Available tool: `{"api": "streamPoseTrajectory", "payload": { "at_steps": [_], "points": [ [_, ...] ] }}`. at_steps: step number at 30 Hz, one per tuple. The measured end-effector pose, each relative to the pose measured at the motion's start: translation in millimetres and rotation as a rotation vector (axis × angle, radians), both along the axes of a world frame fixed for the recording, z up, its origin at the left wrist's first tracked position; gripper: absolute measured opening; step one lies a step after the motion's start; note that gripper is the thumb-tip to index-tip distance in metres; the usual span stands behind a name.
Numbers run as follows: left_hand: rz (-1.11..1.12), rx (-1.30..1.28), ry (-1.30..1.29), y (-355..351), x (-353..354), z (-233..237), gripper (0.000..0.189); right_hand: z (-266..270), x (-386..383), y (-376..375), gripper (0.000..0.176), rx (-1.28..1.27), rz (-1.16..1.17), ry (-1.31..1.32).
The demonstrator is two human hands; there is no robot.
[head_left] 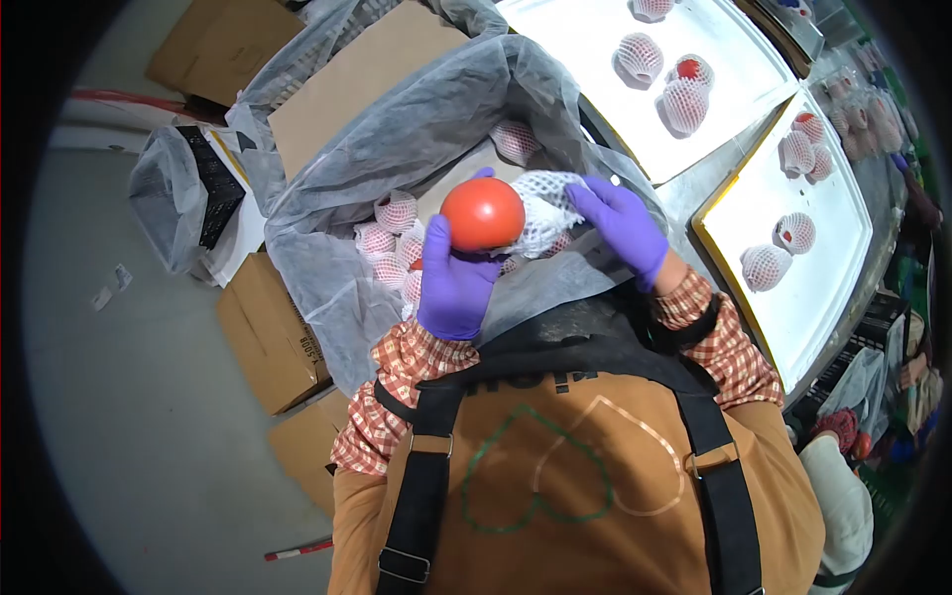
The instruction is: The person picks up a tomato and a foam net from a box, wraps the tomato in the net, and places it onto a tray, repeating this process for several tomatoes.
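A smooth red tomato (483, 214) rests in my left hand (458, 286), purple-gloved, with the fingers curled round its left side and underside. My right hand (627, 230), in a matching glove, pinches the far end of a white foam net sleeve (541, 212). The sleeve stretches from these fingers to the tomato's right side, and most of the tomato is bare. Both hands are over a box lined with grey fabric (421, 159). Inside it, several netted tomatoes (399, 212) lie at the left, and another netted one (515, 142) sits near the back.
White trays (729, 50) (823, 268) with yellow edges hold several netted tomatoes (686, 105) on the right. A cardboard sheet (362, 79) lies across the lined box behind. Cardboard boxes (270, 332) and a black crate (210, 188) stand on the left above the grey floor (149, 397).
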State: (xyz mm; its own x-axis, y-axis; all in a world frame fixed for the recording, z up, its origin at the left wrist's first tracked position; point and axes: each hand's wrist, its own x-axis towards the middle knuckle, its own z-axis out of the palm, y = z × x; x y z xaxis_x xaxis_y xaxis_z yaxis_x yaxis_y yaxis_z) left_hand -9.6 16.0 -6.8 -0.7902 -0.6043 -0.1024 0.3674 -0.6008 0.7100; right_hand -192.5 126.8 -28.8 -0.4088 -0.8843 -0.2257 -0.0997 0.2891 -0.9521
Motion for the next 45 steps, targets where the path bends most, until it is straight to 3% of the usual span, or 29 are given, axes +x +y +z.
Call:
{"api": "streamPoseTrajectory", "payload": {
  "at_steps": [1,3,4,5,8,9,11,13,15,16,17,18,19,20,21,23,25,27,30,34,35,36,37,38,39,41,42,45],
  "points": [
    [0.019,0.247,0.043,-1,1,0,0.074,2,-2,4,0.039,-0.006,0.009,-0.003],
    [0.055,0.290,0.016,-5,-1,-1,0.078,6,-1,13,0.041,-0.235,0.069,-0.840],
    [0.061,0.374,0.001,-5,-1,1,0.078,11,-1,18,0.042,-0.312,0.040,-1.004],
    [0.065,0.459,-0.014,-5,-1,2,0.078,11,2,19,0.042,-0.313,0.042,-1.009],
    [0.033,0.517,-0.045,-4,-1,3,0.079,2,10,15,0.041,-0.544,-0.038,-1.469],
    [0.030,0.515,-0.045,-5,1,0,0.079,1,10,14,0.041,-0.548,-0.040,-1.468],
    [-0.203,0.565,0.171,-10,8,-8,0.074,0,8,13,0.040,-0.609,0.030,-1.450],
    [-0.188,0.476,0.107,-10,9,-8,0.069,4,3,19,0.039,-0.592,-0.023,-1.425],
    [-0.171,0.388,0.044,-7,9,-7,0.065,2,-1,25,0.038,-0.693,0.033,-0.058],
    [-0.105,0.217,-0.044,-4,9,-5,0.061,14,-5,18,0.040,-0.511,-0.150,-0.913],
    [-0.038,0.044,-0.132,-3,9,-2,0.060,9,-6,17,0.040,-0.508,-0.148,-0.911],
    [-0.037,0.046,-0.130,0,8,0,0.060,-4,-4,18,0.043,-0.455,-0.202,-0.595],
    [0.035,-0.311,-0.253,3,6,2,0.064,-15,-3,20,0.046,-0.397,-0.252,-0.279],
    [0.108,-0.669,-0.372,5,4,3,0.069,-21,-2,24,0.048,-0.258,-0.249,-0.142],
    [0.108,-0.668,-0.370,4,4,3,0.069,-15,3,25,0.048,-0.258,-0.249,-0.140],
    [0.252,-1.276,-0.413,1,0,1,0.079,6,16,20,0.045,-0.115,-0.115,-0.072],
    [0.224,-1.311,-0.385,4,-4,5,0.082,18,27,14,0.049,-0.073,-0.043,-0.112],
    [0.197,-1.345,-0.356,8,-7,6,0.085,35,45,8,0.059,-0.306,0.039,-0.478],
    [0.128,-1.439,-0.331,11,-9,8,0.084,25,46,6,0.068,-0.369,0.008,-0.381],
    [0.144,-0.992,-0.146,13,-6,16,0.080,39,38,17,0.070,-0.340,-0.022,-0.536],
    [0.173,-0.826,-0.105,10,-4,19,0.080,35,32,21,0.068,-0.344,0.034,-0.730],
    [0.170,-0.828,-0.103,5,-3,22,0.080,31,28,24,0.067,-0.346,0.091,-0.925],
    [0.153,-0.547,-0.255,0,-2,24,0.073,25,28,27,0.067,-0.347,0.089,-0.924],
    [0.133,-0.261,-0.401,-3,-2,25,0.067,19,28,31,0.064,-0.387,0.054,-1.117],
    [0.131,-0.260,-0.399,-2,-2,12,0.067,15,28,33,0.062,-0.425,0.016,-1.309],
    [-0.212,-0.193,-0.204,-2,1,-33,0.051,11,26,33,0.060,-0.490,0.059,-1.381],
    [-0.302,-0.626,-0.342,3,1,-33,0.045,7,25,33,0.061,-0.494,0.047,-1.390],
    [-0.252,-0.772,-0.134,9,-2,-24,0.046,3,24,32,0.063,-0.509,0.034,-1.412]
  ]
}}
